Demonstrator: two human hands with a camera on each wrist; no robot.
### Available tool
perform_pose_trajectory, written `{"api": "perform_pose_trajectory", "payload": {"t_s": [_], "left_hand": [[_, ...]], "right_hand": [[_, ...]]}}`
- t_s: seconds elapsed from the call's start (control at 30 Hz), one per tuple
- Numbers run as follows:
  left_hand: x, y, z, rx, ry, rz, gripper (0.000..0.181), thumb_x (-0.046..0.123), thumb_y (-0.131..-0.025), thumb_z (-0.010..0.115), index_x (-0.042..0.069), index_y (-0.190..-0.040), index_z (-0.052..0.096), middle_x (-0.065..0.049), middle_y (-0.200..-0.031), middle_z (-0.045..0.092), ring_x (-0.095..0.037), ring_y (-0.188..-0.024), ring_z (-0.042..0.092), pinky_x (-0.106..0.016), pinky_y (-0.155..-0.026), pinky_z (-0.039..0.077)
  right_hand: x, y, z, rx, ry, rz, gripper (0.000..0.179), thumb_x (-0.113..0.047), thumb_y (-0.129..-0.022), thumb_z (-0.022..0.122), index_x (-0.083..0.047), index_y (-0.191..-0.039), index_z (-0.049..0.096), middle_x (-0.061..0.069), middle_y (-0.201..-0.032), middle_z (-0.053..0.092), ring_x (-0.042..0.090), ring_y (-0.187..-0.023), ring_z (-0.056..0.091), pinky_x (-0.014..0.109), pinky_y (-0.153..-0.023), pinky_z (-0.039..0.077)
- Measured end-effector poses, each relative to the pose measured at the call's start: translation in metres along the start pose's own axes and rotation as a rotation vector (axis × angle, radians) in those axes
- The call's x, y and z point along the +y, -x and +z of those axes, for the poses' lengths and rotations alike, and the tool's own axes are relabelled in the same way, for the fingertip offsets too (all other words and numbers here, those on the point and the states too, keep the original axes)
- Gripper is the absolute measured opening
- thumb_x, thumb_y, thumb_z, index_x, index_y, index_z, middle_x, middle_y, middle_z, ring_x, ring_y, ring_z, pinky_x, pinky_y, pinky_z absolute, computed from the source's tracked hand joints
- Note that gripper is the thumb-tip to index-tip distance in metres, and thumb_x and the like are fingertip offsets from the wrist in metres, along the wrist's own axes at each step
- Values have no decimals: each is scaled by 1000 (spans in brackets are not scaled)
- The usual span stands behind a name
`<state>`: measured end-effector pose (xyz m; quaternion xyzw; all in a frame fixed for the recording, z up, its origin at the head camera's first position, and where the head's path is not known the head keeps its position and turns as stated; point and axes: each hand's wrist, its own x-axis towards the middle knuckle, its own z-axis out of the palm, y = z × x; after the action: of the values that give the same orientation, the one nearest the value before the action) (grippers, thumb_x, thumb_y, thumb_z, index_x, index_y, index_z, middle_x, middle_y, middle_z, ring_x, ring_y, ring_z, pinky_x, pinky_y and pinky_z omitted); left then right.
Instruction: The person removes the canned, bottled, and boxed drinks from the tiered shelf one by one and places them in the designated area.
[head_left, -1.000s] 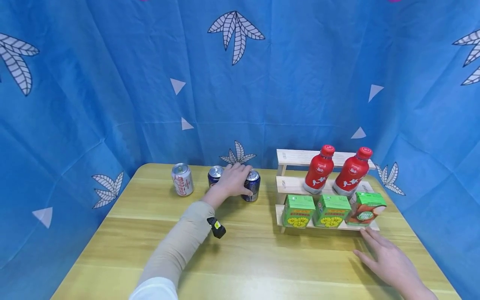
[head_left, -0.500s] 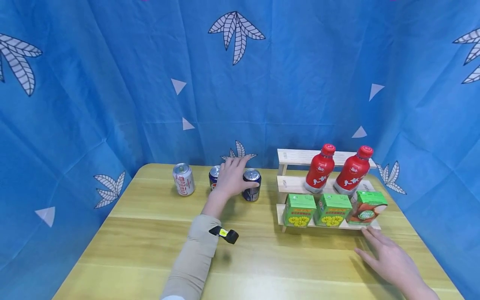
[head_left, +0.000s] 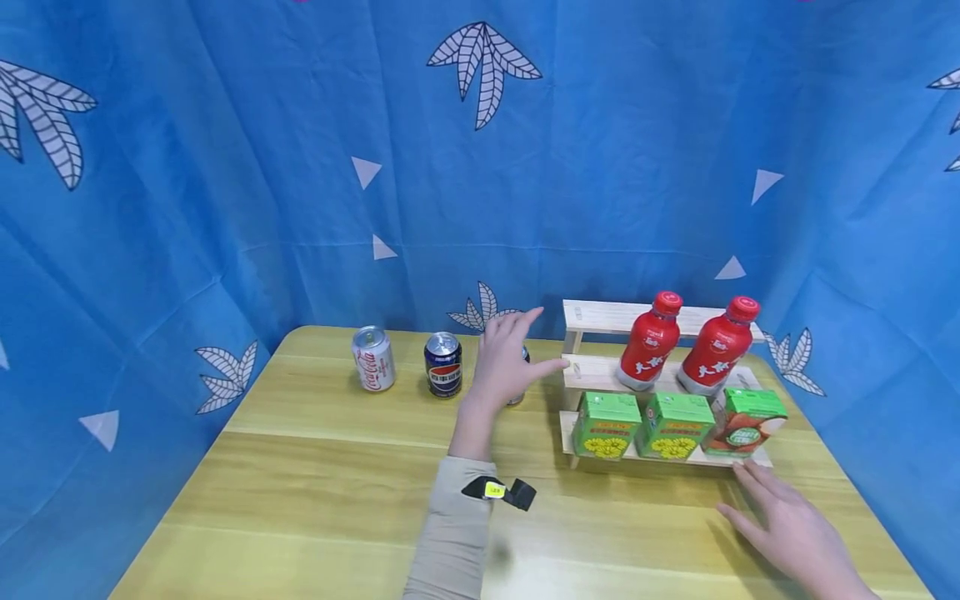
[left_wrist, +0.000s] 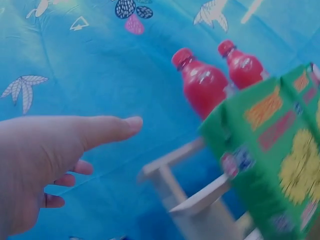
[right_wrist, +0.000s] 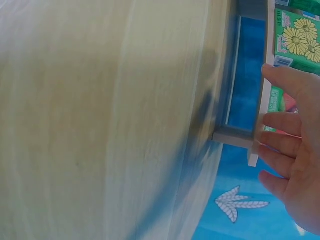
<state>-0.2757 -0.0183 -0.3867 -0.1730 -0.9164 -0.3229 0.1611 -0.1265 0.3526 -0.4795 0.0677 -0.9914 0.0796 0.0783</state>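
Observation:
My left hand [head_left: 498,367] is stretched out with thumb and fingers spread, over a dark can [head_left: 516,400] that it mostly hides. In the left wrist view, nothing shows between the thumb and fingers of that hand [left_wrist: 45,155]. To its left stand a blue Pepsi can [head_left: 443,367] and a white Coca-Cola can [head_left: 374,367], both upright. My right hand [head_left: 791,529] has its fingertips right at the front edge of the wooden rack's lowest tier [head_left: 660,457], below a green and brown drink carton [head_left: 744,427]. In the right wrist view, its fingers [right_wrist: 282,145] lie along that edge.
Two red bottles [head_left: 649,342] stand on the rack's middle tier. Two green drink cartons with yellow flowers [head_left: 606,427] sit on the lowest tier, beside the brown one. The rack's top tier [head_left: 592,315] is behind them. A blue curtain [head_left: 300,167] surrounds the wooden table [head_left: 315,492].
My left hand has moved right, from over the Pepsi can toward the rack, with its fingers spreading wider. The Pepsi can is now uncovered. The right hand stays at the rack's edge.

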Motion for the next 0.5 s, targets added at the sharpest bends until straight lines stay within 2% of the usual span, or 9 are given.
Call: {"api": "perform_pose_trajectory", "payload": {"t_s": [0.3, 0.5], "left_hand": [[35, -7, 19, -18, 55, -1, 83, 61, -77, 72, 29, -147, 41, 0, -144, 49, -22, -131, 39, -48, -106, 37], [51, -12, 31, -20, 61, -15, 81, 64, -76, 70, 33, -146, 42, 3, -144, 50, -19, -129, 40, -44, -104, 39]], "right_hand": [[2, 0, 0, -59, 4, 26, 83, -57, -85, 65, 8, -136, 49, 36, -139, 45, 54, -123, 45, 66, -95, 40], [3, -1, 2, -10, -3, 3, 82, -53, -83, 70, 8, -134, 52, 37, -136, 48, 55, -120, 48, 66, -93, 41]]}}
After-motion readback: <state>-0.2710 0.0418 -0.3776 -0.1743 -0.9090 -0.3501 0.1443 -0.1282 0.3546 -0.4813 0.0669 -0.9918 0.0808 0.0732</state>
